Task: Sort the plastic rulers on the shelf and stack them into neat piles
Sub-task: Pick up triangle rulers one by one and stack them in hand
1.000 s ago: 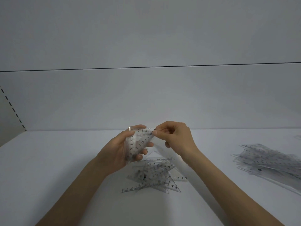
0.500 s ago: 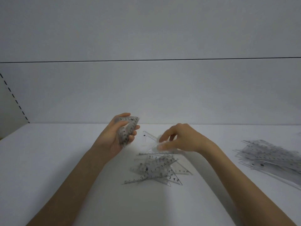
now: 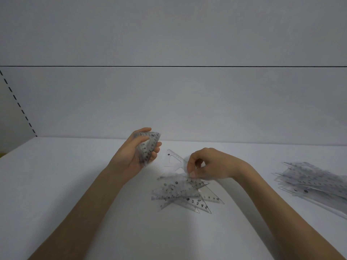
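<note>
**Two hands at work over scattered clear rulers on a white shelf**

The left hand is raised above the shelf, left of centre, with its fingers curled around a small stack of triangular rulers. The stack stands tilted in the palm, with printed numbers showing along its top edge and down its right side, and the thumb pressed against its near face.

The right hand is lower and to the right, well apart from the left. Its thumb and forefinger are pinched together at the far edge of the loose heap of rulers, with the tips on a clear piece there. That spot is blurred, so which ruler they grip cannot be told exactly.

The heap lies flat on the shelf between the two forearms, near the middle of the scene. Its transparent triangles overlap at different angles, corners pointing left, right and toward the viewer, and a straight scale runs across the near side. Just beyond the heap, between the two hands, a single clear set square lies flat on the shelf.

Far to the right, running off the edge of the view, a separate pile of long rulers rests on the shelf, roughly aligned and fanned a little at its left end. It lies well apart from the heap and from both hands.

The shelf's pale back wall rises behind everything.
</note>
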